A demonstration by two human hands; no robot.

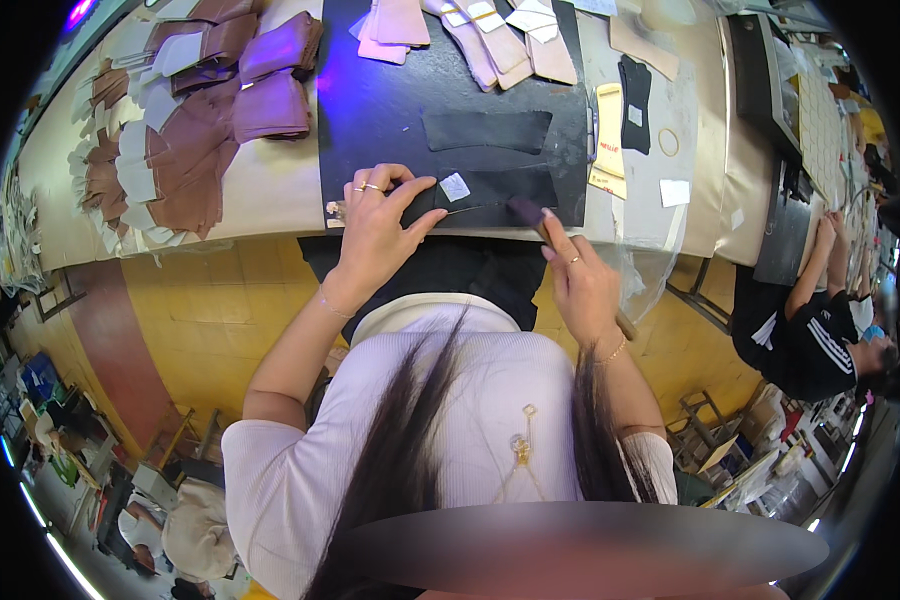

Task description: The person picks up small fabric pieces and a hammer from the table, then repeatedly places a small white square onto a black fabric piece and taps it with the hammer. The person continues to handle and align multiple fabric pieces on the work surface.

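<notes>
Head view: left hand (377, 217), thumb and forefinger apart, sits at the near end of the black strip (505, 187) lying between both hands; right hand (582, 282) clamps the dark-headed brush (525, 211).

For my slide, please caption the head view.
Left hand at left end of black strip; right hand holding dark-tipped tool.

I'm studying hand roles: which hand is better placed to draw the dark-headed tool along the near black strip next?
Probably the right hand: it holds the tool, its head at the right end of the strip. The left hand is at the other end.
</notes>
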